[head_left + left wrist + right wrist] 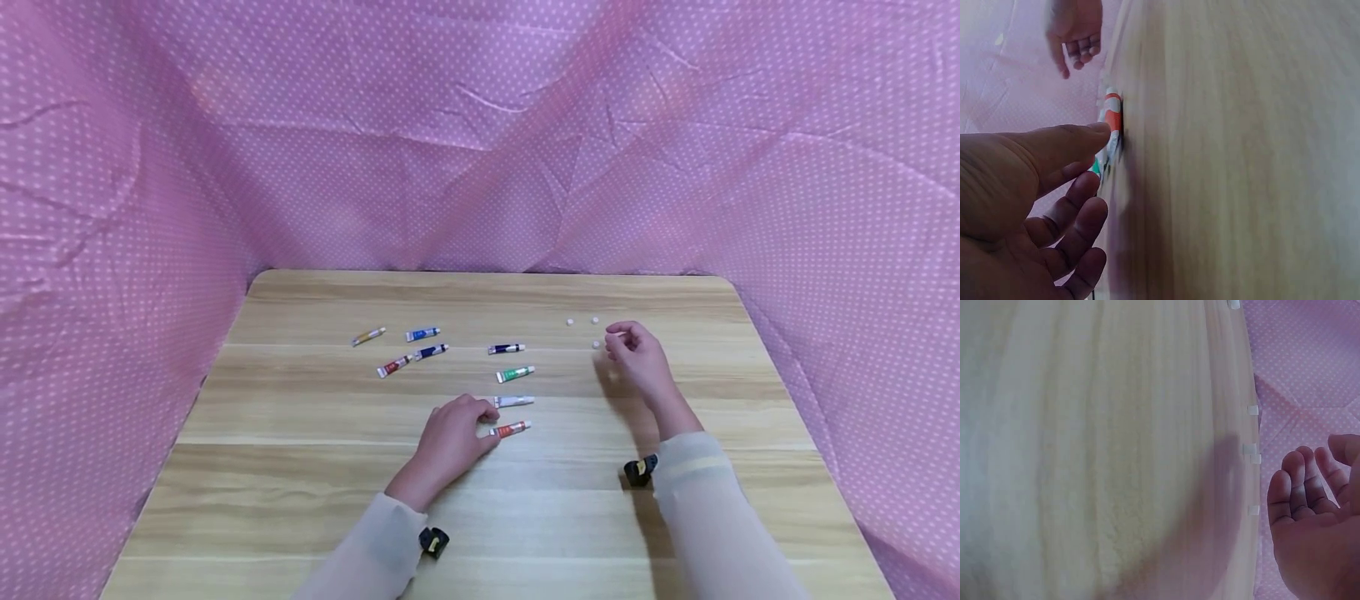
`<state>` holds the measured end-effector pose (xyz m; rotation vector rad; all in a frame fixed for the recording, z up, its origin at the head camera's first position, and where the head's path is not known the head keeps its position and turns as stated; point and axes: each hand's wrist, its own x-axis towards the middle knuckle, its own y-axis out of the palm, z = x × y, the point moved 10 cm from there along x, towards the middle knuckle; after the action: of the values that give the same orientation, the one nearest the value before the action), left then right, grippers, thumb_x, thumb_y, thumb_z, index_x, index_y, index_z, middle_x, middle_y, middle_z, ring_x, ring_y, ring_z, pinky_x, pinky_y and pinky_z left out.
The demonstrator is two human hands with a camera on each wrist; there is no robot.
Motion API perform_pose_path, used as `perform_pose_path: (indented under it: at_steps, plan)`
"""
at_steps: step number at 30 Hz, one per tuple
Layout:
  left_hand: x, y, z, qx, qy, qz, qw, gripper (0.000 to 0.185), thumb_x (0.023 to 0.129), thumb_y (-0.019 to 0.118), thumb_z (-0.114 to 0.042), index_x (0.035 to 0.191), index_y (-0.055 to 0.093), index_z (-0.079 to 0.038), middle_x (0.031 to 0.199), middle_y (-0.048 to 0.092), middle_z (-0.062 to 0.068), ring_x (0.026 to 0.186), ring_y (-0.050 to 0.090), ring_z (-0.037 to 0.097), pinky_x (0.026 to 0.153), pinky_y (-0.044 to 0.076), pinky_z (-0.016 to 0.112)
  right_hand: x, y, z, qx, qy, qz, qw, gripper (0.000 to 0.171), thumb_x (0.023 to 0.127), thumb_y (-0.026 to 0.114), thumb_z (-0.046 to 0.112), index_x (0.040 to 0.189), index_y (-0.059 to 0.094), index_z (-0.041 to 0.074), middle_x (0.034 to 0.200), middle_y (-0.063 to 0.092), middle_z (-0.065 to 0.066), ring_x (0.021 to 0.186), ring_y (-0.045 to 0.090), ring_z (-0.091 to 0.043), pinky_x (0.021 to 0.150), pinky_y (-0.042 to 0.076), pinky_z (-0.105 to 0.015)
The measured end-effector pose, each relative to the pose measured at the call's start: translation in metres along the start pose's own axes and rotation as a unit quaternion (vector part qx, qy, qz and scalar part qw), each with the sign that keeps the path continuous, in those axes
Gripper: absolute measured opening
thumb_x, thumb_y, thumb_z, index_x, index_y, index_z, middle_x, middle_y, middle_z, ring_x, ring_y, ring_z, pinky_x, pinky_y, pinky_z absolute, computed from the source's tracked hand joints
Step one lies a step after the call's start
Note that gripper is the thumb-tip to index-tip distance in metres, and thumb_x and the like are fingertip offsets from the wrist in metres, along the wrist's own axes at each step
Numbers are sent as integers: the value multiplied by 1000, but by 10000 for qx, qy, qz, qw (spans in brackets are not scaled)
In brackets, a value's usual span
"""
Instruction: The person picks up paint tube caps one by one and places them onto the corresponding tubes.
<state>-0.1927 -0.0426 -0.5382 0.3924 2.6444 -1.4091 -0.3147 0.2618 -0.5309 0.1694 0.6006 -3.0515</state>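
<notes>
I see my left hand (pixel 451 442) resting on the wooden table (pixel 300 500), its loose fingers touching the end of the red paint tube (pixel 512 429). My right hand (pixel 636 358) hovers with soft, empty, curled fingers near small white caps (pixel 596 344). A white tube (pixel 514 402) lies just beside the red one, a green tube (pixel 515 374) further up.

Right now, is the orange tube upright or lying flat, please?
Flat: the orange tube lies lengthwise on the table, touched by the left hand.
</notes>
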Motion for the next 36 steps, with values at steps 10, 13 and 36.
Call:
perform_pose_path:
  at_steps: [10, 13, 36]
  plan:
    - [-12, -22, 11, -324, -233, -240, 9989, 30, 97, 83, -36, 125, 77, -27, 125, 73, -4, 112, 69, 18, 109, 51, 49, 10, 10, -18, -514, 338, 328, 9976, 40, 113, 57, 26, 145, 57, 1, 107, 66, -14, 85, 64, -16, 69, 57, -24]
    - [-14, -32, 16, -373, -271, -387, 9982, 28, 98, 82, -35, 125, 77, -25, 126, 74, -2, 111, 69, 20, 110, 51, 51, 11, 11, -20, -801, 318, 360, 9956, 40, 113, 58, 27, 145, 59, 3, 108, 69, -17, 85, 64, -15, 69, 57, -23]
    - [-8, -108, 64, -605, -471, -1110, 9909, 34, 102, 76, -31, 133, 72, -18, 133, 72, 6, 118, 71, 30, 102, 57, 52, 27, 17, -23, -1693, 397, 338, 9842, 31, 110, 63, 23, 138, 69, 9, 108, 73, -15, 89, 65, -18, 78, 52, -26]
